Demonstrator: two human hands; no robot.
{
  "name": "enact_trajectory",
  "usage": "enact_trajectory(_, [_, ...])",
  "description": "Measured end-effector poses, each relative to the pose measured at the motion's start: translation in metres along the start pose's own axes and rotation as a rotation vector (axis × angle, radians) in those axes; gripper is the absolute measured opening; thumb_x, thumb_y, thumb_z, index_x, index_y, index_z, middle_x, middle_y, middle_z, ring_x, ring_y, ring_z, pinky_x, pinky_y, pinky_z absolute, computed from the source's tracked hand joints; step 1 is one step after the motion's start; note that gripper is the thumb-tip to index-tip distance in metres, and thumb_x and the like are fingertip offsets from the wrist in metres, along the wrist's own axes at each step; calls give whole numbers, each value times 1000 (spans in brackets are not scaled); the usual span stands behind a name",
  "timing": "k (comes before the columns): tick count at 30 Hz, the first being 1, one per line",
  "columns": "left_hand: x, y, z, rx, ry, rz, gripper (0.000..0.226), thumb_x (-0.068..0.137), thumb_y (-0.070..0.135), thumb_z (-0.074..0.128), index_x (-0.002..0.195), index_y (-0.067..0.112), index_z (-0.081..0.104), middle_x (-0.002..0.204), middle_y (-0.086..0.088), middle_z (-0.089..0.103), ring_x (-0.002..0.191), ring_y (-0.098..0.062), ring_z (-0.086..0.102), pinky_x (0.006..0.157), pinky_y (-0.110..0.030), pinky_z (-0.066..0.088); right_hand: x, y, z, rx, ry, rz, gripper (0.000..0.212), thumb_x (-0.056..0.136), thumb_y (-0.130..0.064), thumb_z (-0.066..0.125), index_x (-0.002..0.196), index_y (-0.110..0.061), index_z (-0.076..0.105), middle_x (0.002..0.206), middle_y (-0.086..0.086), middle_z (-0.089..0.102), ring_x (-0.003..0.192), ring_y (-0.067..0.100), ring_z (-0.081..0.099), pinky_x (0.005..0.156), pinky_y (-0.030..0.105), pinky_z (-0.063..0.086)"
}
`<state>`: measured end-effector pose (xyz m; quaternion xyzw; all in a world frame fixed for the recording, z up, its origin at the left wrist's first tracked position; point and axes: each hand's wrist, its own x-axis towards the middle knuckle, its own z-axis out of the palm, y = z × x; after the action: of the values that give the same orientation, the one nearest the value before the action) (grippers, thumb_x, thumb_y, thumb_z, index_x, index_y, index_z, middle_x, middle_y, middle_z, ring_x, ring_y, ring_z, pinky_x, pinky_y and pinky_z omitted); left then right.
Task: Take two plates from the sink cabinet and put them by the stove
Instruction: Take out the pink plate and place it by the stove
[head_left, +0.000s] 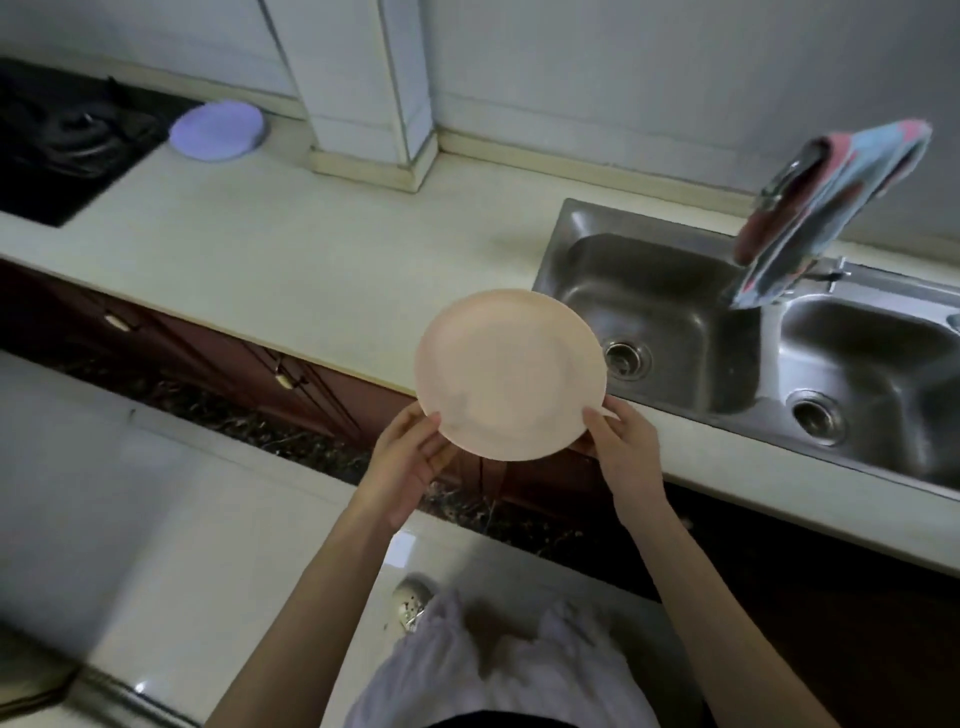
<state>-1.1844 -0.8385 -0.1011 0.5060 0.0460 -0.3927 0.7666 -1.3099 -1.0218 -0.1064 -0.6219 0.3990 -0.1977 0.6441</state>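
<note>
Above the near edge of the pale bench (291, 270), a person holds a round, pale pink plate (511, 374) in both bare hands, roughly level and face up. The left hand (410, 457) closes its grip on the plate's near-left rim, thumb on top and fingers beneath; the right hand (621, 441) does the same on the near-right rim. Both grips are narrow, pinching the plate, and the plate hangs in the air, not touching the bench. To the right lies a steel double sink (701, 332), with a striped cloth (841, 202) draped over the tap (779, 182). Far to the left, a black stove (62, 140) is set into the bench, and just beside its right edge a lavender plate (218, 130) already rests on the bench. That spot is the likely goal: it lies well away from the held plate, up and to the left, across open bench. The left hand is on the side nearer the stove, so the carry probably sweeps leftward and away from the body. Being round, the plate has no long axis to align.
</note>
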Motion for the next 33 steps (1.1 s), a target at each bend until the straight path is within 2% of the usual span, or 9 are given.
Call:
enact_trajectory(4, [9,43,-54,-26,31,35,9,91,11,51,93,15,59,86,3,74,81,-12,69,75,-22,58,12,-12,73,12,-87,-8,18,86,-17,58,92,-31,67,72,-9,75,79,17,70,80,48,57])
enact_trajectory(6, [15,63,-80,-38,50,53,9,91,10,51,91,15,59,85,3,74,81,-12,69,76,-22,58,18,-14,108,26,-113,-4,15,86,-19,59,95,-27,67,73,-8,76,81,20,70,82,48,56])
enact_trajectory(12, [26,124,-151,-64,136,121,11,92,7,49,91,13,59,85,1,74,79,-12,71,76,-23,58,36,-22,214,26,-199,8,33,86,-24,60,117,-12,59,70,-12,75,77,15,71,74,35,57])
enact_trajectory(15, [31,151,-180,-68,195,152,9,91,9,51,93,12,60,85,1,74,80,-13,71,74,-22,58,43,-30,260,31,-248,11,33,87,-22,59,117,-10,59,68,-12,74,73,13,70,69,29,56])
enact_trajectory(19, [42,179,-216,-96,260,185,14,91,11,53,103,9,59,86,2,74,83,-12,70,71,-21,57,52,-44,313,77,-311,6,17,87,-15,59,103,-15,63,65,-10,74,65,4,69,56,15,53])
enact_trajectory(21, [49,190,-231,-112,292,198,14,91,11,53,103,8,58,84,3,74,82,-11,70,70,-20,56,60,-50,337,68,-341,-2,14,87,-13,59,98,-18,63,62,-9,73,61,3,68,55,15,53])
enact_trajectory(25, [72,214,-260,-147,348,212,11,92,10,52,96,11,62,82,4,76,81,-8,72,67,-18,56,83,-56,386,24,-367,9,22,86,-16,59,107,-14,62,66,-11,74,66,6,70,58,17,55])
enact_trajectory(29, [108,250,-287,-143,390,223,12,92,11,52,100,9,61,83,4,76,81,-6,72,66,-17,56,114,-63,436,25,-402,-6,21,86,-17,59,106,-14,63,66,-11,74,68,7,70,60,18,55])
enact_trajectory(33, [151,291,-305,-87,450,196,18,92,8,52,109,5,56,97,-6,71,86,-13,71,68,-20,57,149,-77,483,8,-391,0,28,86,-16,59,113,-9,59,62,-13,73,66,5,69,62,20,57])
